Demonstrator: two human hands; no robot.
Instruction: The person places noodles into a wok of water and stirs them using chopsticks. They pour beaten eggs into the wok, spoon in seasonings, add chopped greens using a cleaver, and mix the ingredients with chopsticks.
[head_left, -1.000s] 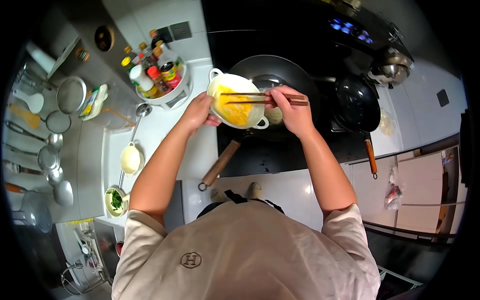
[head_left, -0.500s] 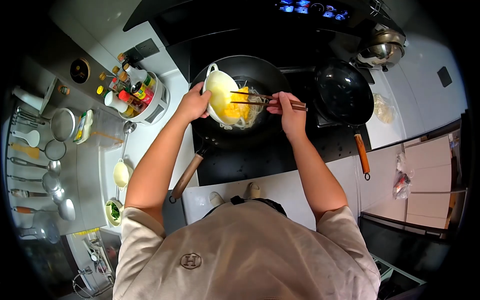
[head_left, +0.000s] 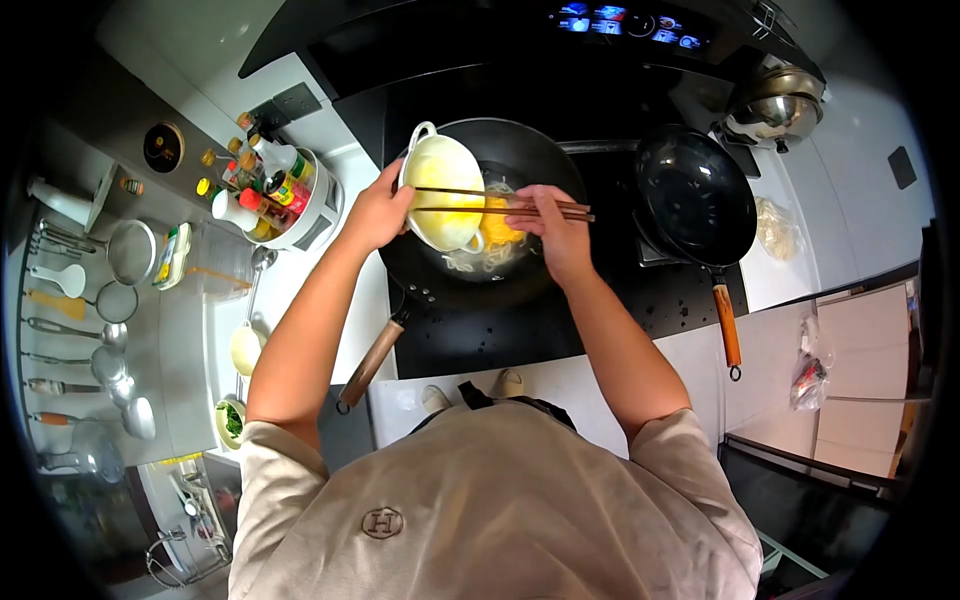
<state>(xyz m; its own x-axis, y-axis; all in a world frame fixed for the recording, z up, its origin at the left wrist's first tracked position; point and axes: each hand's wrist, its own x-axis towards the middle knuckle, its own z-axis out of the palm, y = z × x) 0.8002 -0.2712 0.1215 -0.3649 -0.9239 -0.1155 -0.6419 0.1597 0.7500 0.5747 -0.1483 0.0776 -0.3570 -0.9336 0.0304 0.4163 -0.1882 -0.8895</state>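
Bowl (head_left: 440, 222) tilted over wok (head_left: 526, 150); left hand (head_left: 382, 208) grip clamped on its rim. Egg (head_left: 500, 228) lies on noodles (head_left: 490, 258) in wok. Right hand (head_left: 553, 228) grip closed around chopsticks (head_left: 455, 210), which reach across bowl. Black pan (head_left: 695, 200) stands right of wok; seasoning bottles (head_left: 262, 190), left.

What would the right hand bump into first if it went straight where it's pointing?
Probably the tilted bowl in the left hand: the right hand points at it, and its chopsticks reach across it. I can't tell the heights, so it might pass over it.
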